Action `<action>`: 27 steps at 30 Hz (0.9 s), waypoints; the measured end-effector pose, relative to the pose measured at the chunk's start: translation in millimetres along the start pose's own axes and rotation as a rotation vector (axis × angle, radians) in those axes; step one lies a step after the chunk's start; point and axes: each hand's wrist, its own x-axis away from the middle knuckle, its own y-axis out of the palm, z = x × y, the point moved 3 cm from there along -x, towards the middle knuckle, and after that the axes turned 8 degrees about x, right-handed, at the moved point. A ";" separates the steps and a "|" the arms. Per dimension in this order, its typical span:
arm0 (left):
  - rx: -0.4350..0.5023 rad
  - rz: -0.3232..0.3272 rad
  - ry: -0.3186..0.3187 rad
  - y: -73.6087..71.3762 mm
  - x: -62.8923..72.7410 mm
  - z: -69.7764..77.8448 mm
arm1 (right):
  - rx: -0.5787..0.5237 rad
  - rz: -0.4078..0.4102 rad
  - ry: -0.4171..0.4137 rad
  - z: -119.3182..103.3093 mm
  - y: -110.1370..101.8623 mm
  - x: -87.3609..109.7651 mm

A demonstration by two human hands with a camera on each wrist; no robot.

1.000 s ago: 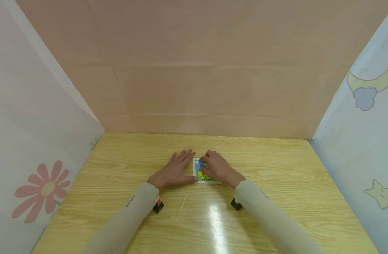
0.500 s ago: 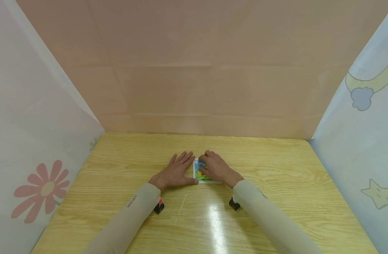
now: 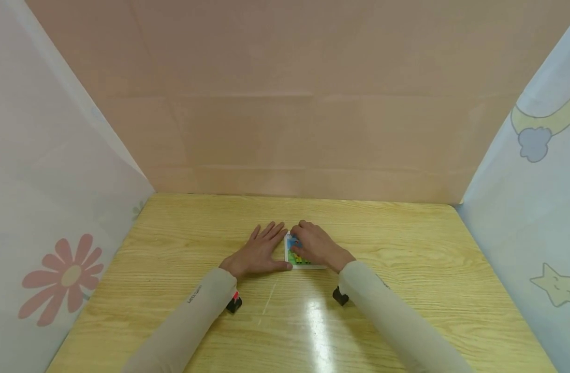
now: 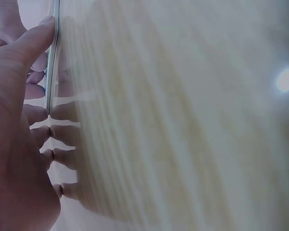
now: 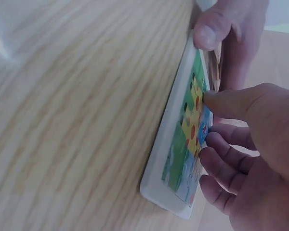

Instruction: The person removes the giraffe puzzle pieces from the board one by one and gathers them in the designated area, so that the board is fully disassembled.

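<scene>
A small picture puzzle (image 5: 189, 130) with a white frame lies flat on the table, showing a yellow spotted animal, green ground and blue sky. My left hand (image 3: 259, 255) rests at its left side, fingers spread straight, its thumb on the near left corner of the frame. My right hand (image 3: 318, 245) covers the puzzle's right part. In the right wrist view, the right thumb and bent fingertips are down on the picture, around a blue puzzle piece (image 5: 205, 121). In the left wrist view, only the frame's thin edge (image 4: 52, 62) shows beside the left thumb.
The light wood table (image 3: 196, 217) spreads around the puzzle. A plain tan backdrop (image 3: 285, 129) stands behind it, with printed side panels left and right. Dark wrist cameras (image 3: 340, 296) hang under both sleeves.
My right hand has slid slightly left over the puzzle, covering more of the picture's upper part. The left hand has stayed nearly still, its thumb a little further onto the frame corner.
</scene>
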 end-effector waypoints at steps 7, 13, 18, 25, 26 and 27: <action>0.018 -0.011 -0.013 -0.9 0.7 0.6 | -0.081 -0.030 0.035 0.9 -2.6 -2.9; 0.027 -0.015 -0.022 -1.0 0.6 0.8 | -0.156 -0.023 0.033 3.5 -0.8 -3.2; 0.028 -0.019 -0.028 -0.6 0.3 0.4 | -0.189 -0.030 0.025 5.5 2.1 -3.0; 0.049 -0.001 -0.016 -1.3 0.9 0.3 | -0.238 -0.007 0.036 8.1 6.4 -3.5; 0.047 -0.002 -0.018 -1.1 0.7 -0.2 | -0.242 -0.003 0.040 8.3 7.0 -3.6; 0.045 -0.004 -0.021 -0.7 0.4 -0.7 | -0.240 0.000 0.042 8.7 7.7 -3.6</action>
